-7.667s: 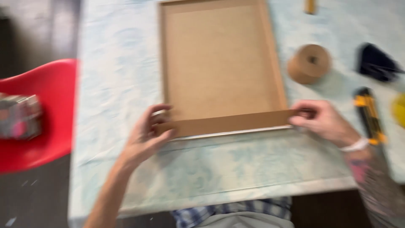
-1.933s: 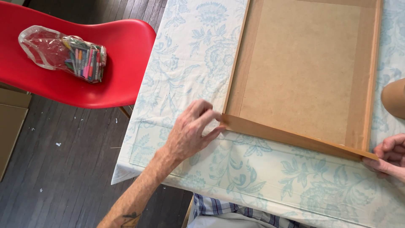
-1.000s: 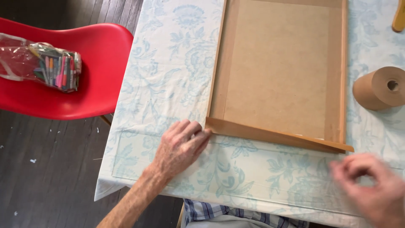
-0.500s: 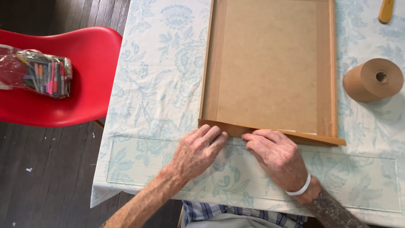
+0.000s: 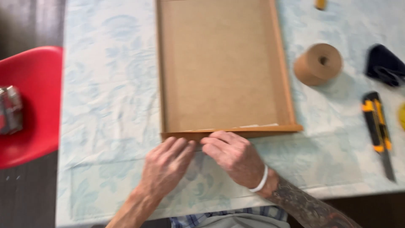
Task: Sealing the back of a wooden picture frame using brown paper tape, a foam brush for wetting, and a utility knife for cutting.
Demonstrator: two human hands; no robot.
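A large brown frame lies back-up on the table, its near rail running across the middle of the head view. My left hand lies flat with its fingertips against the near rail close to the left corner. My right hand, with a white band on the wrist, presses its fingers on the same rail just beside the left hand. Both hands touch the rail's near edge and neither holds anything loose.
A roll of brown tape stands right of the frame. A yellow and black utility knife lies farther right, with a dark object beyond it. The pale floral tablecloth covers the table; a red chair stands at the left.
My right hand came in from the frame's right corner to the near rail beside my left hand. The view shifted right, so the knife and dark object show again.
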